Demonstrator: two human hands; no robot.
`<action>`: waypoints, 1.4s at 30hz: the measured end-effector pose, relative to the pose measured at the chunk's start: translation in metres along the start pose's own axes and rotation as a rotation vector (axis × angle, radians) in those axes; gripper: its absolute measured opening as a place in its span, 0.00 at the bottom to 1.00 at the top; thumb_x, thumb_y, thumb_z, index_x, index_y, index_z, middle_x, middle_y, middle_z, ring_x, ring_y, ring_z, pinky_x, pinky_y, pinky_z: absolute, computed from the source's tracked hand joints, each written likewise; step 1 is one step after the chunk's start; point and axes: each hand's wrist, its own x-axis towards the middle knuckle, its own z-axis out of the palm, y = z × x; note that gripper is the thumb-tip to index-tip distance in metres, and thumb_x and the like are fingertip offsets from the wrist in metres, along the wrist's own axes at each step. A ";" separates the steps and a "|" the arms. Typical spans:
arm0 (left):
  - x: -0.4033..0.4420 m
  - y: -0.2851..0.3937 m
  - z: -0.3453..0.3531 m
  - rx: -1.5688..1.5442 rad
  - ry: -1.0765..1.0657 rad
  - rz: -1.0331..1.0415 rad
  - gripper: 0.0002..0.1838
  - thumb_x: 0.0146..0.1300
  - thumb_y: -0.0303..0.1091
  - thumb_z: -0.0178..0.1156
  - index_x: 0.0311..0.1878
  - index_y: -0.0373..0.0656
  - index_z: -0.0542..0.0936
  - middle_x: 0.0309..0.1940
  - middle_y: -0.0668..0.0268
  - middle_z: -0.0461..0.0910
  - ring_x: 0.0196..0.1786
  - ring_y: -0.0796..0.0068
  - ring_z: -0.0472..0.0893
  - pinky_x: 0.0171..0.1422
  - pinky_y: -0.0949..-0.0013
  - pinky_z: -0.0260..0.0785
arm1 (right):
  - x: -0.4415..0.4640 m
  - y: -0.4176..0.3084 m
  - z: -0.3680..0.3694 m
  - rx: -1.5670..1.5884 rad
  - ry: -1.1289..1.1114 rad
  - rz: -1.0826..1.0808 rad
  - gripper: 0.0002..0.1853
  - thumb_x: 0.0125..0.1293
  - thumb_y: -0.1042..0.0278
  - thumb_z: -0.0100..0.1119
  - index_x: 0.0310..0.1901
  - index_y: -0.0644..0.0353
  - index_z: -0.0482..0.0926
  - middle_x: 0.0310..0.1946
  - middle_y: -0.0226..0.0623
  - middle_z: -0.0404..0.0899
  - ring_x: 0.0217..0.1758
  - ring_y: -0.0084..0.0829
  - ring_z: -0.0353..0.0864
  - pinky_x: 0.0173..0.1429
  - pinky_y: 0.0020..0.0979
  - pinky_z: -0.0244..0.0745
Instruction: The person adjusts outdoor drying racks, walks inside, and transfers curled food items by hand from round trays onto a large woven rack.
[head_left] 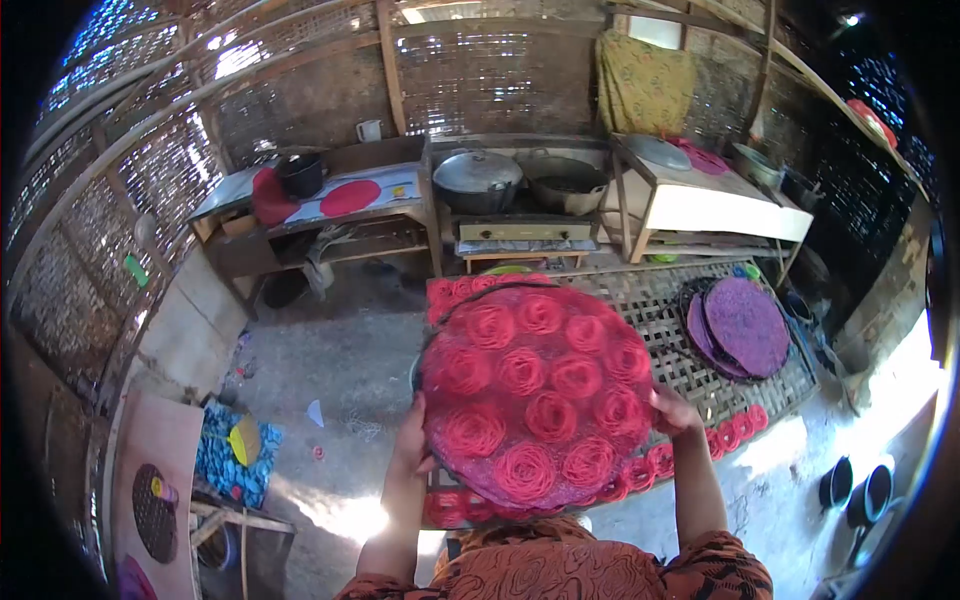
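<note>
A round tray [514,415] is held at the centre of the frame, gripped at its opposite edges by the left hand [414,437] and the right hand [676,411]. The grip of each hand is closed on the rim, and the hands are set well apart, with the tray's full width between them. The left forearm is angled upward from the lower centre, leaning slightly outward at its base; the right forearm is raised more steeply, its hand bent inward toward the rim. Both arms are covered at the bottom of the frame by patterned orange sleeves [720,565].

About 12 pinkish-red coils [550,415] are spread over the tray (strands wound into loose rosettes). Behind it, a lattice platform [640,295] is partly hidden; whether it is touched by the tray cannot be told. More loops [730,437] are laid along its lower right edge, and purple discs [750,325] are overlapped at its right end.

At upper centre, a lidded pot [478,182] is placed beside an open pan [565,185]. A red disc [350,197] is laid on the bench [412,208] at upper left.
</note>
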 end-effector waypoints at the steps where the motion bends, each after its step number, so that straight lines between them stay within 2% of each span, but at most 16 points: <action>1: -0.011 0.007 0.010 -0.029 -0.008 0.039 0.31 0.70 0.56 0.45 0.65 0.41 0.66 0.60 0.56 0.73 0.59 0.63 0.76 0.60 0.55 0.73 | 0.006 -0.004 0.019 -0.147 0.096 0.004 0.36 0.66 0.57 0.60 0.68 0.67 0.56 0.66 0.42 0.64 0.65 0.34 0.70 0.64 0.38 0.69; 3: -0.032 0.014 0.011 -0.032 0.049 0.178 0.31 0.71 0.55 0.44 0.65 0.40 0.65 0.60 0.56 0.72 0.59 0.61 0.76 0.60 0.55 0.72 | 0.034 0.004 0.026 -0.959 0.571 -0.041 0.31 0.64 0.57 0.61 0.64 0.64 0.65 0.61 0.41 0.70 0.61 0.33 0.72 0.60 0.36 0.72; 5: -0.055 0.022 0.008 -0.007 0.159 0.316 0.32 0.70 0.54 0.47 0.64 0.34 0.64 0.58 0.55 0.73 0.57 0.58 0.77 0.60 0.54 0.72 | 0.064 0.011 0.050 -1.137 0.684 -0.380 0.23 0.61 0.59 0.63 0.55 0.63 0.75 0.52 0.40 0.78 0.55 0.34 0.76 0.55 0.35 0.74; 8: -0.079 0.025 -0.015 -0.010 0.216 0.385 0.33 0.70 0.54 0.48 0.64 0.34 0.63 0.58 0.55 0.73 0.58 0.57 0.76 0.60 0.54 0.72 | 0.112 0.024 0.080 -1.236 0.396 -0.551 0.17 0.58 0.63 0.64 0.48 0.60 0.80 0.45 0.42 0.80 0.52 0.38 0.77 0.54 0.37 0.74; 10: -0.098 0.028 -0.020 -0.032 0.266 0.428 0.32 0.70 0.54 0.47 0.63 0.33 0.65 0.57 0.54 0.73 0.56 0.57 0.77 0.60 0.54 0.72 | 0.152 0.044 0.071 -1.667 0.032 -0.793 0.15 0.57 0.66 0.63 0.46 0.59 0.80 0.45 0.43 0.80 0.50 0.43 0.78 0.54 0.39 0.74; 14: -0.140 0.025 -0.066 -0.026 0.236 0.392 0.32 0.71 0.53 0.44 0.69 0.40 0.59 0.66 0.55 0.65 0.65 0.53 0.69 0.68 0.49 0.63 | 0.173 0.049 0.105 -1.642 -0.075 -0.523 0.13 0.55 0.68 0.62 0.44 0.58 0.81 0.46 0.44 0.80 0.52 0.45 0.77 0.55 0.41 0.73; 16: -0.162 0.026 -0.063 -0.025 0.307 0.373 0.32 0.71 0.54 0.42 0.69 0.40 0.59 0.66 0.54 0.65 0.66 0.53 0.68 0.69 0.48 0.62 | 0.188 0.058 0.104 -1.551 -0.213 -0.175 0.11 0.54 0.67 0.62 0.40 0.58 0.81 0.42 0.45 0.80 0.48 0.46 0.78 0.52 0.41 0.73; 21: -0.197 0.033 -0.035 -0.098 0.387 0.400 0.29 0.72 0.50 0.42 0.69 0.41 0.61 0.65 0.55 0.66 0.65 0.54 0.69 0.69 0.49 0.62 | 0.190 0.070 0.132 -1.498 -0.425 -0.289 0.14 0.56 0.67 0.62 0.44 0.59 0.77 0.41 0.41 0.80 0.46 0.40 0.79 0.53 0.37 0.74; 24: -0.208 0.036 -0.054 -0.116 0.538 0.457 0.27 0.73 0.48 0.40 0.67 0.38 0.63 0.63 0.54 0.68 0.63 0.54 0.71 0.67 0.49 0.64 | 0.192 0.079 0.138 -1.171 -0.323 -0.311 0.15 0.52 0.69 0.66 0.42 0.61 0.76 0.32 0.39 0.80 0.38 0.35 0.82 0.43 0.34 0.76; 26: -0.215 0.046 -0.065 -0.156 0.525 0.434 0.27 0.73 0.48 0.40 0.66 0.39 0.64 0.63 0.55 0.69 0.63 0.54 0.71 0.67 0.50 0.64 | 0.214 0.085 0.130 -0.682 -0.006 -0.303 0.15 0.53 0.72 0.68 0.42 0.63 0.76 0.32 0.37 0.81 0.38 0.26 0.81 0.42 0.30 0.76; 32: -0.215 0.105 -0.144 -0.159 0.532 0.558 0.26 0.72 0.45 0.45 0.66 0.39 0.64 0.62 0.55 0.70 0.62 0.55 0.72 0.67 0.52 0.65 | 0.309 0.117 0.100 -0.836 0.328 -0.378 0.17 0.55 0.75 0.67 0.47 0.65 0.76 0.35 0.36 0.82 0.36 0.22 0.81 0.39 0.28 0.78; 36: -0.190 0.160 -0.188 -0.144 0.522 0.530 0.25 0.72 0.44 0.45 0.65 0.37 0.64 0.61 0.55 0.71 0.61 0.56 0.73 0.66 0.52 0.66 | 0.361 0.161 0.105 -0.308 0.482 -0.148 0.14 0.57 0.74 0.65 0.45 0.65 0.78 0.33 0.34 0.82 0.34 0.24 0.82 0.36 0.28 0.78; 38: -0.178 0.186 -0.198 -0.156 0.525 0.486 0.25 0.72 0.44 0.45 0.64 0.37 0.65 0.60 0.55 0.72 0.60 0.56 0.74 0.65 0.51 0.68 | 0.382 0.193 0.089 -0.451 0.533 -0.180 0.14 0.58 0.72 0.62 0.47 0.63 0.78 0.32 0.38 0.83 0.35 0.30 0.84 0.38 0.32 0.79; 40: -0.169 0.210 -0.214 -0.134 0.458 0.417 0.23 0.72 0.43 0.45 0.63 0.37 0.67 0.58 0.56 0.74 0.58 0.57 0.76 0.63 0.51 0.69 | 0.385 0.202 0.103 -1.245 0.752 -0.348 0.15 0.59 0.70 0.60 0.48 0.63 0.79 0.34 0.45 0.83 0.36 0.38 0.84 0.41 0.36 0.79; 41: -0.164 0.219 -0.219 -0.141 0.503 0.396 0.22 0.72 0.42 0.44 0.61 0.36 0.68 0.55 0.55 0.75 0.55 0.57 0.78 0.61 0.52 0.71 | 0.378 0.199 0.121 -1.330 0.786 -0.326 0.18 0.59 0.60 0.63 0.49 0.60 0.81 0.39 0.50 0.83 0.40 0.45 0.83 0.48 0.40 0.77; 42: -0.155 0.226 -0.232 -0.139 0.498 0.390 0.22 0.72 0.42 0.44 0.61 0.36 0.68 0.55 0.55 0.75 0.55 0.57 0.78 0.61 0.52 0.71 | 0.377 0.195 0.141 -1.329 0.795 -0.324 0.18 0.59 0.60 0.63 0.49 0.60 0.81 0.39 0.50 0.83 0.40 0.45 0.83 0.48 0.40 0.77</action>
